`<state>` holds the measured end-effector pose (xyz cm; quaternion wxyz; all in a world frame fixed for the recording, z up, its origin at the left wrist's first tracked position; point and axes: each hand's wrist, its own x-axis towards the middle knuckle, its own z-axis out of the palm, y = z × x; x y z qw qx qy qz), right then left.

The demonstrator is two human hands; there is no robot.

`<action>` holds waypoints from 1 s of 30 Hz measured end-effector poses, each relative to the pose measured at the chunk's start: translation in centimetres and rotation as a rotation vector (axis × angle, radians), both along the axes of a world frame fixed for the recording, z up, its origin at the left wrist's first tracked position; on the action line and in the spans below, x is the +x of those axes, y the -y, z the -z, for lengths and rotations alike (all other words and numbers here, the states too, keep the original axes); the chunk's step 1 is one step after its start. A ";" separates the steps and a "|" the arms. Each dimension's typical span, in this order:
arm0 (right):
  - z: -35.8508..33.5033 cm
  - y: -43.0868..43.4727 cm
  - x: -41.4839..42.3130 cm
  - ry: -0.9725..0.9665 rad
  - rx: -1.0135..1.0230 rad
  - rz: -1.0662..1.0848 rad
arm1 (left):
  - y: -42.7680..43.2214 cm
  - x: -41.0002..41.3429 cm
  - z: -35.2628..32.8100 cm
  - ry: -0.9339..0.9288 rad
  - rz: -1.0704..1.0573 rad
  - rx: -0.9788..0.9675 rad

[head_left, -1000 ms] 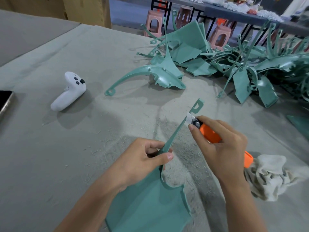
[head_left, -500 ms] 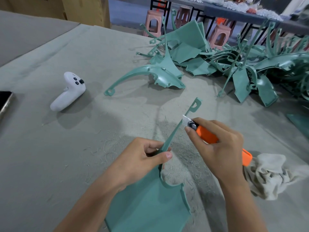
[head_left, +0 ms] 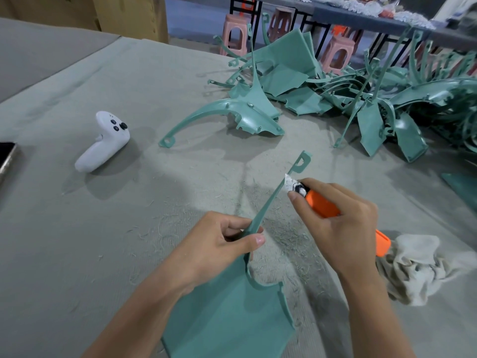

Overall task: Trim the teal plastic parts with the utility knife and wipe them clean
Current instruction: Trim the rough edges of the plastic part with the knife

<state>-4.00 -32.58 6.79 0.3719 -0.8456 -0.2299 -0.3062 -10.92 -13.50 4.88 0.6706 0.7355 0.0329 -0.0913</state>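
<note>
My left hand [head_left: 216, 244] pinches a teal plastic part [head_left: 229, 313] at the base of its thin arm, which rises to a looped tip up and to the right. Its broad flat panel hangs toward me. My right hand [head_left: 343, 223] grips an orange utility knife [head_left: 322, 202], and the white blade touches the thin arm just below the loop. A crumpled off-white rag [head_left: 423, 270] lies on the table right of my right wrist.
A pile of teal parts [head_left: 335, 94] fills the back right of the grey cloth-covered table [head_left: 103, 228], with one curved part [head_left: 232, 115] lying apart in front. A white controller [head_left: 103, 143] and a phone edge [head_left: 6, 158] lie at left. Plastic shavings litter the cloth.
The knife blade has slid a little along the thin arm, toward me and then back up toward the loop. My left hand keeps the same hold on the part.
</note>
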 end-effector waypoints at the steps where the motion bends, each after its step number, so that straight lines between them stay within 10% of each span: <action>1: 0.0 0.0 0.0 0.001 0.002 0.007 | 0.0 0.0 0.0 0.001 -0.002 0.003; 30: 0.2 0.1 0.0 0.117 0.077 0.147 | 0.0 0.1 0.2 0.056 -0.021 -0.024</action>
